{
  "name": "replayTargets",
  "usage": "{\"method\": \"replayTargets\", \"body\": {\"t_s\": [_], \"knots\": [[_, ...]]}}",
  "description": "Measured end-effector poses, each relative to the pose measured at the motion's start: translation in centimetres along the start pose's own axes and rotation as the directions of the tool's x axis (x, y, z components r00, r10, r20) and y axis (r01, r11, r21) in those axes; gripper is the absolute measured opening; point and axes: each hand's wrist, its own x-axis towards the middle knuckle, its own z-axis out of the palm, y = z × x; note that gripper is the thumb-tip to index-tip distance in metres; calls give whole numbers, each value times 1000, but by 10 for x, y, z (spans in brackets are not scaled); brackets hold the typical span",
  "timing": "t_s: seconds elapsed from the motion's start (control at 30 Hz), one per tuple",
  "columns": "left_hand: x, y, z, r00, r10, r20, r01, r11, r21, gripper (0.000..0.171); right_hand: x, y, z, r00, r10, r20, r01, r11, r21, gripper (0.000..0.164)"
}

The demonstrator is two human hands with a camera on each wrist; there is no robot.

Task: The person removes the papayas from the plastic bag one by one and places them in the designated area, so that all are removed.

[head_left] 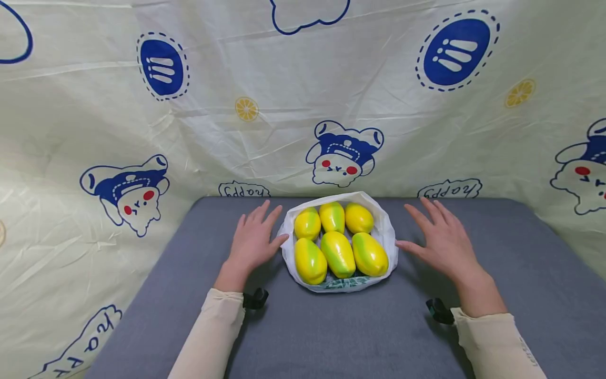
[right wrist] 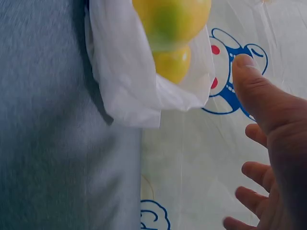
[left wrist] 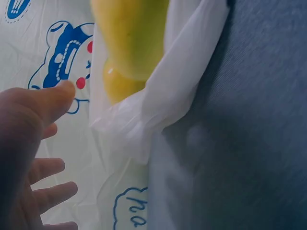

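Observation:
A white plastic bag (head_left: 392, 247) lies with its mouth spread wide on the grey table. Inside it sit several yellow-green mangoes (head_left: 337, 255) in two rows. My left hand (head_left: 254, 239) hovers at the bag's left side with fingers spread, its thumb tip near the rim. On the other side, my right hand (head_left: 445, 242) is held the same way, thumb pointing at the bag's right rim. Both wrist views show the bag's folded side wall (left wrist: 165, 91) and yellow fruit (right wrist: 171, 64) above it, with nothing between fingers and thumb of either hand.
The grey tabletop (head_left: 350, 331) extends around the bag. Behind and beside it hangs a pale printed sheet (head_left: 284, 152) with cartoon bears and orange slices. A black strap piece (head_left: 255, 299) sits at the left wrist, another (head_left: 440, 311) at the right.

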Motion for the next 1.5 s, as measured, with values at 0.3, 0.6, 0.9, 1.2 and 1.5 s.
{"method": "replayTargets", "body": {"t_s": [0.3, 0.6, 0.9, 1.2, 1.5], "knots": [[3, 5, 17, 1000, -6, -27, 2, 991, -137, 64, 3, -14, 1, 995, -20, 96, 3, 984, 180, 86], [6, 4, 35, 998, -42, -37, 19, 872, -488, 60, 4, -28, 11, 989, -90, 116, 46, 941, 336, 76], [8, 4, 48, 992, -129, -15, 87, 744, -663, 60, 4, -37, 22, 978, -146, 146, 61, 879, 472, 73], [8, 3, 59, 986, -163, 30, 125, 612, -781, 56, 4, -37, 28, 964, -169, 206, 27, 831, 556, 66], [9, -1, 65, 982, -174, 69, 159, 573, -804, 54, 4, -36, 39, 935, -262, 238, 65, 788, 613, 62]]}}
